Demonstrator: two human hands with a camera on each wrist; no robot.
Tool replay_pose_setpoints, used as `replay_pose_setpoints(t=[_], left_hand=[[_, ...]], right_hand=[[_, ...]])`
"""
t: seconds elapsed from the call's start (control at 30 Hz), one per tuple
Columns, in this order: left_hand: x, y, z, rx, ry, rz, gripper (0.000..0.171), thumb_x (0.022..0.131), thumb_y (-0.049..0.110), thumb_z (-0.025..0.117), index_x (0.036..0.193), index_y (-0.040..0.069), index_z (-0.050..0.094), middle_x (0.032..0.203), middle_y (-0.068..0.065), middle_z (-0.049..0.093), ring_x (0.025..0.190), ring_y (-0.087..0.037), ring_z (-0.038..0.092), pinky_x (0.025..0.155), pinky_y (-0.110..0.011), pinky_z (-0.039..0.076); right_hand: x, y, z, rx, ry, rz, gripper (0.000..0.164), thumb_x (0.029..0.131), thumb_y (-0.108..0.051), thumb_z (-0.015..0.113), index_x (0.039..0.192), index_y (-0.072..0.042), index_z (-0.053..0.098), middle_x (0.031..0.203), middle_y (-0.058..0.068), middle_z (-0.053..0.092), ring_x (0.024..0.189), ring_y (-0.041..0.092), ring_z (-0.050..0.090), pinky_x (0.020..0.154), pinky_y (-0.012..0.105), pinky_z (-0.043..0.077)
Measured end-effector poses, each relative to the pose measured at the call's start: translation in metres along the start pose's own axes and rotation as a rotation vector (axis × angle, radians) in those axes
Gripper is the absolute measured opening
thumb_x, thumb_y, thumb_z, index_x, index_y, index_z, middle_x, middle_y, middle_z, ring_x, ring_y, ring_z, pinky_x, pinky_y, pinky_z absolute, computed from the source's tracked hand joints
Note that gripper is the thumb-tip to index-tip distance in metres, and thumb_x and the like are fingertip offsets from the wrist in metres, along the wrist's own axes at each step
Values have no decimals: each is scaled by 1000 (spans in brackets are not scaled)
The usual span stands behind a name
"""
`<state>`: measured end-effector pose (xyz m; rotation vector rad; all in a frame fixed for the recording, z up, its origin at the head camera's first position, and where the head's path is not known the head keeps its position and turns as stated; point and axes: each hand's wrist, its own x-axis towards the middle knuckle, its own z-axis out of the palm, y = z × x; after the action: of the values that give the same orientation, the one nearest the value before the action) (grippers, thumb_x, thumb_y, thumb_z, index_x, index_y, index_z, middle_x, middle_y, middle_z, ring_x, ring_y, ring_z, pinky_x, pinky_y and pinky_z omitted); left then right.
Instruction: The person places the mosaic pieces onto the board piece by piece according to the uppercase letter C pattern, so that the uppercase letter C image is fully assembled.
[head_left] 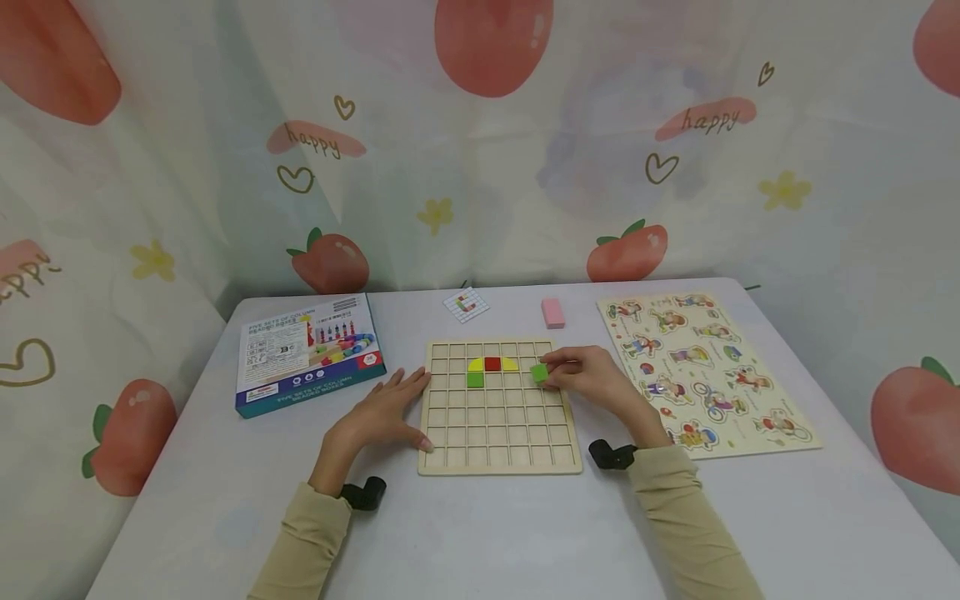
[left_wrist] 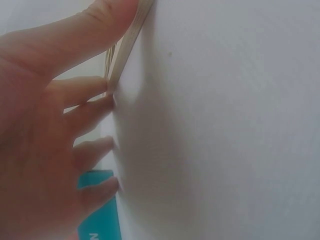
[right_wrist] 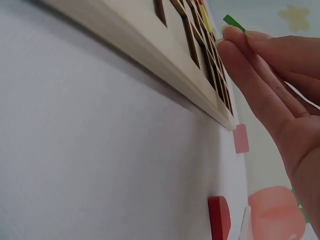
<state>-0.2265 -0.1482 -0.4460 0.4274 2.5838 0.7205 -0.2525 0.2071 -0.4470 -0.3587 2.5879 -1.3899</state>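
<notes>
A wooden grid board (head_left: 499, 467) lies on the table. Set in its upper cells are a green square (head_left: 476, 380), a red square (head_left: 492, 364) and two yellow curved pieces, one on either side of the red. My left hand (head_left: 384, 410) rests at the board's left edge, thumb touching the rim and fingers spread fairly straight. Over the board's upper right cells, my right hand (head_left: 588, 377) pinches a green square tile (head_left: 539, 373) between thumb and fingertips. In the right wrist view that green tile (right_wrist: 233, 22) shows edge-on, raised above the board.
Behind the board lie a small grid pattern card (head_left: 467, 305) and a pink block (head_left: 552, 313). A boxed bead set (head_left: 309, 354) sits at the left, a picture puzzle board (head_left: 712, 375) at the right. The right wrist view also has a red piece (right_wrist: 219, 217) on the table.
</notes>
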Motion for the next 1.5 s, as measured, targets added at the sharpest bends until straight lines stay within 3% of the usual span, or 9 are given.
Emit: replay_pose_setpoints(t=[0.4, 0.6, 0.87, 1.23, 1.5], left_hand=[[-4, 0, 0, 2, 0, -1, 112, 75, 37, 92, 163, 11, 29, 172, -6, 21, 161, -37, 6, 129, -60, 7], [-3, -2, 0, 4, 1, -13, 112, 75, 37, 92, 164, 14, 28, 173, -4, 20, 161, -35, 5, 129, -59, 6], [-3, -2, -1, 0, 5, -15, 111, 75, 37, 92, 163, 13, 29, 172, -4, 21, 161, -35, 5, 129, -59, 6], [0, -3, 2, 10, -4, -6, 111, 76, 39, 91, 164, 15, 27, 173, -3, 20, 161, -35, 4, 129, -59, 7], [2, 0, 0, 3, -9, -19, 111, 76, 39, 91, 164, 16, 28, 173, -2, 20, 161, -33, 4, 129, -59, 6]], right_hand=[[6, -12, 25, 23, 9, -26, 36, 92, -9, 75, 126, 2, 71, 105, 14, 79, 94, 20, 77, 90, 28, 57], [8, -20, 34, 38, 22, 23, 35, 90, -10, 78, 124, -1, 73, 101, 11, 79, 90, 16, 76, 91, 34, 59], [8, -29, 44, 44, 11, 61, 34, 89, -12, 80, 121, -3, 74, 105, 9, 78, 88, 13, 73, 87, 30, 58], [10, -36, 56, 5, 7, 44, 29, 85, -10, 83, 113, -3, 78, 93, 5, 77, 81, 11, 69, 77, 25, 55], [16, -43, 66, 2, -45, 11, 30, 84, -6, 83, 112, 2, 77, 90, 7, 77, 78, 10, 70, 76, 25, 55]])
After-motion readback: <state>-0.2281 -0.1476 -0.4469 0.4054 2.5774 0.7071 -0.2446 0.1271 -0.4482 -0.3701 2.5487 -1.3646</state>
